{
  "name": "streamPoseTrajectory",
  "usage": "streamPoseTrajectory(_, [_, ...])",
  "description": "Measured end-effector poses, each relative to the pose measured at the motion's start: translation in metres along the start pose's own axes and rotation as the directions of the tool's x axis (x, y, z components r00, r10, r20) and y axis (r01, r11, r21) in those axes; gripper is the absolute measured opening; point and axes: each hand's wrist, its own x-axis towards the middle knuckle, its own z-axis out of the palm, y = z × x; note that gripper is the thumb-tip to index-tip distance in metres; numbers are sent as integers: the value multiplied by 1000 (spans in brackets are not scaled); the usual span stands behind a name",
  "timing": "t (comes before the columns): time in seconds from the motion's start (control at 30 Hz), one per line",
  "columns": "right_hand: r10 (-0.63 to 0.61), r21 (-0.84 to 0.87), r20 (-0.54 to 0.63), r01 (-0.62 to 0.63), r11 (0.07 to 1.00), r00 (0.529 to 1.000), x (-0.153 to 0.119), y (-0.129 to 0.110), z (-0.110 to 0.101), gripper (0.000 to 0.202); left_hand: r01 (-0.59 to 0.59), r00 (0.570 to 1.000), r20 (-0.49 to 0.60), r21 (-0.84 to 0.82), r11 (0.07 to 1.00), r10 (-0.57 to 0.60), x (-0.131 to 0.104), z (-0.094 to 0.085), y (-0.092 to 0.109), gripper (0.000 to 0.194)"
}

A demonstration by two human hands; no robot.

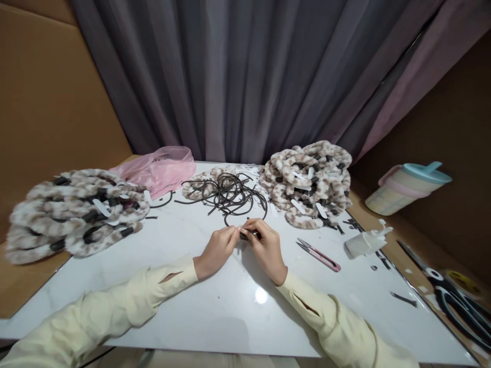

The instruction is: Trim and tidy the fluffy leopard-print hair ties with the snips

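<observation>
Pale sleeves (109, 314) are spanning the table (180, 327) while you are best steadying the dark piece (243, 236) between left hand (217, 251) and right hand (268, 251), each grip pinching narrowly, nearside of the black cords (232, 191).

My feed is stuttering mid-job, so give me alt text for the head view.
Two bare hands, left hand and right hand, pinch a small dark piece, mostly hidden by fingers, above a white table. Beyond them lies a tangle of dark cords, between a left pile and a right pile of fluffy mottled loops. Snips lie at right.
</observation>
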Motion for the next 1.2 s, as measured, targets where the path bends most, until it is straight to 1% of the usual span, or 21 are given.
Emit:
streamPoseTrajectory(0.03, [57, 27, -2, -57, 998, 998, 1, 1, 1, 9, -4, 1000, 2, 2, 1000, 4, 0, 0, 0, 31])
streamPoseTrajectory(0.1, [173, 86, 31, -175, 981, 984, 3, 5, 2, 13, -7, 1000, 3, 7, 1000, 7, 0, 0, -1, 32])
streamPoseTrajectory(0.2, [312, 166, 148, -334, 928, 939, 7, 9, 0, 23, -18, 1000, -2, 16, 1000, 18, -1, 1, -3, 32])
streamPoseTrajectory(0.27, [371, 198, 236, -418, 887, 898, 11, 9, -3, 28, -38, 999, -3, 24, 999, 38, -1, 2, -5, 32])
streamPoseTrajectory(0.37, [419, 218, 363, -513, 830, 832, 17, 6, -9, 33, -97, 995, 3, 38, 995, 96, -2, 3, -6, 31])
streamPoseTrajectory(0.43, [437, 222, 422, -559, 799, 794, 20, 3, -13, 35, -153, 988, 19, 45, 987, 152, -3, 3, -6, 31])
streamPoseTrajectory(0.53, [461, 226, 462, -604, 765, 757, 23, -1, -20, 36, -243, 969, 59, 48, 969, 240, -4, 1, -5, 32])
streamPoseTrajectory(0.63, [469, 225, 487, -625, 748, 737, 23, -2, -26, 36, -348, 935, 94, 75, 934, 341, -7, 0, -4, 33])
streamPoseTrajectory(0.7, [467, 233, 478, -620, 749, 744, 21, -3, -28, 36, -405, 914, 99, 129, 905, 394, -8, 0, -5, 32])
streamPoseTrajectory(0.73, [463, 243, 460, -609, 755, 757, 20, -4, -27, 37, -419, 908, 98, 161, 894, 408, -8, 0, -6, 32])
streamPoseTrajectory(0.8, [455, 277, 404, -580, 766, 794, 16, -5, -25, 42, -420, 908, 90, 211, 883, 410, -9, 1, -6, 30])
streamPoseTrajectory(0.83, [443, 291, 362, -551, 782, 820, 14, -5, -22, 43, -416, 909, 82, 227, 880, 409, -9, 1, -7, 30])
streamPoseTrajectory(0.87, [414, 273, 309, -497, 824, 856, 11, -5, -20, 41, -418, 908, 72, 238, 877, 413, -9, 1, -7, 30])
streamPoseTrajectory(0.93, [307, 150, 213, -342, 928, 928, 7, -6, -16, 27, -428, 902, 55, 252, 868, 429, -9, 0, -7, 29])
streamPoseTrajectory(0.97, [244, 68, 188, -261, 963, 951, 6, -6, -16, 17, -433, 899, 50, 259, 864, 436, -9, 0, -7, 28])
streamPoseTrajectory(1.0, [190, -9, 182, -192, 981, 965, 6, -6, -16, 10, -438, 896, 49, 269, 858, 442, -9, 0, -7, 27])
streamPoseTrajectory(1.03, [154, -62, 193, -144, 988, 969, 6, -7, -16, 9, -445, 891, 52, 284, 849, 450, -8, 0, -7, 27])
streamPoseTrajectory(1.1, [124, -93, 244, -104, 990, 962, 7, -10, -20, 16, -470, 876, 63, 328, 819, 478, -8, -1, -6, 26])
streamPoseTrajectory(1.2, [59, -121, 343, -19, 993, 937, 10, -15, -27, 19, -505, 848, 63, 399, 765, 526, -8, -1, -6, 26])
